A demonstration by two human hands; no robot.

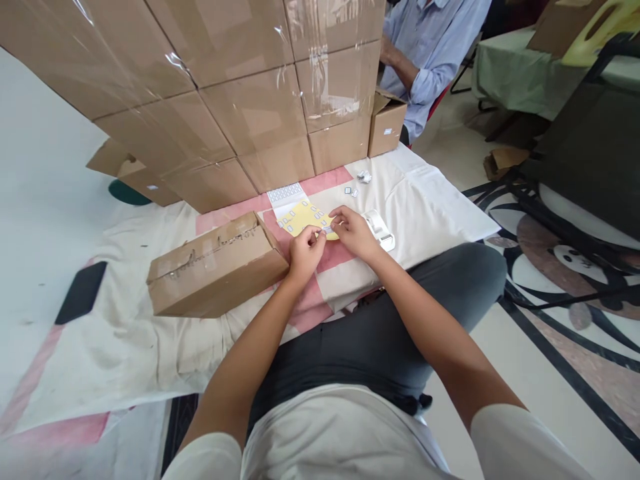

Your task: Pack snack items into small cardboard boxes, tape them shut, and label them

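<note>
A yellow sheet (305, 215) dotted with several small pale labels lies on the cloth in front of me. Over its near right edge, my left hand (307, 250) is closed, thumb and index finger pinched together. My right hand (353, 230) meets it from the right, its fingertips also pinched. A small white label (328, 230) shows between the fingertips of the two hands; its exact outline is partly hidden. A white sheet printed with a grid of labels (285, 193) lies behind the yellow one. Close to my right hand is a white tape dispenser (380, 230).
A taped cardboard box (215, 267) lies left of my hands. Stacked cartons (260, 107) wall off the table's far side. A black phone-like slab (81, 292) lies far left. Small scraps (364, 177) sit at back right. Another person's sleeve (435, 73) shows behind the cartons.
</note>
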